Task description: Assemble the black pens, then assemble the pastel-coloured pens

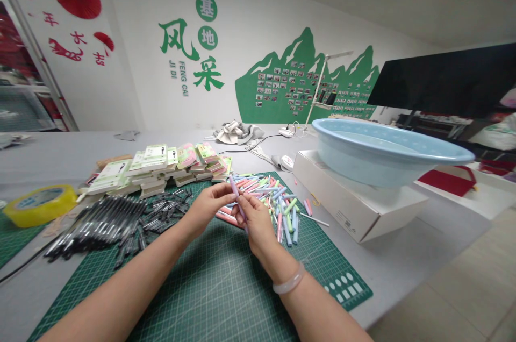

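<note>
Over the green cutting mat [193, 288] my two hands meet on a slim lilac pen [234, 187]. The fingers of my left hand [205, 206] pinch its upper part. Lower down, my right hand [257, 221] is closed around it, with a pale bangle on that wrist; part of the pen is hidden by the fingers. Just behind and to the right lies a loose heap of pastel pens and caps [288, 218] in pink, blue and green. Left of my hands, many black pens [100, 223] with clear barrels are spread in a pile, partly on the mat.
Stacked small boxes [149, 164] stand behind the black pens. A yellow tape roll [40, 205] lies at far left. To the right, a light blue basin [387, 154] rests on a white carton [346, 207]. Gloves or cloths [237, 132] and a cable lie at the back.
</note>
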`<state>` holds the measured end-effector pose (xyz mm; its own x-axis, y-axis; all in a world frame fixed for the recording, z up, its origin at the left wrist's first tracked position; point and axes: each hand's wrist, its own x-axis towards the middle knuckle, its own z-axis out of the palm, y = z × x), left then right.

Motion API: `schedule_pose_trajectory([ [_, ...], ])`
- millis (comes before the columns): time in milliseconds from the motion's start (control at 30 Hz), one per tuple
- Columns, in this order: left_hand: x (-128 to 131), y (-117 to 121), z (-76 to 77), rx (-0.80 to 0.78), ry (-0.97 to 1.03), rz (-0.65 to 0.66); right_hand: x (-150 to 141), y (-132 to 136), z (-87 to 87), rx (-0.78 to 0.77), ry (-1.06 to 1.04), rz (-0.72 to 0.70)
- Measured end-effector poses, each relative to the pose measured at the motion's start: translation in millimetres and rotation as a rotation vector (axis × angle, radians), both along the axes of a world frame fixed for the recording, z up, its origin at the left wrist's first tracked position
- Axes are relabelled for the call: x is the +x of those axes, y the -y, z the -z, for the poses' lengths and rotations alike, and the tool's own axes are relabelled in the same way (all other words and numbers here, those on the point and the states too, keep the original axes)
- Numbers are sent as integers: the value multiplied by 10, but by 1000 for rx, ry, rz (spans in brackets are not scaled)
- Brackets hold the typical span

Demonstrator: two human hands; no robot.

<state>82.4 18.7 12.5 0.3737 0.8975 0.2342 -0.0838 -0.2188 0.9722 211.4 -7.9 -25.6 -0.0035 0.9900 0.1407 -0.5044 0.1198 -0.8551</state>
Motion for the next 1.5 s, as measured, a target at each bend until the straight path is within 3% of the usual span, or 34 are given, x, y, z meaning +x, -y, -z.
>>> schedule_pose_trajectory([
  [267,-20,-27,21,-3,31,2,7,29,-26,28,-46,-49],
  [700,19,7,38,-21,57,9,32,13,25,27,45,8],
  [933,35,21,84,-98,132,86,-9,34,-19,17,23,-89],
  [1133,32,25,98,-152,115,60,-1,34,-10,-8,-19,-54],
  [1367,21,32,95,-178,163,183,-11,20,-9,5,-35,-184],
  [1500,18,26,110,-206,179,151,-5,20,3,-33,-102,-162],
])
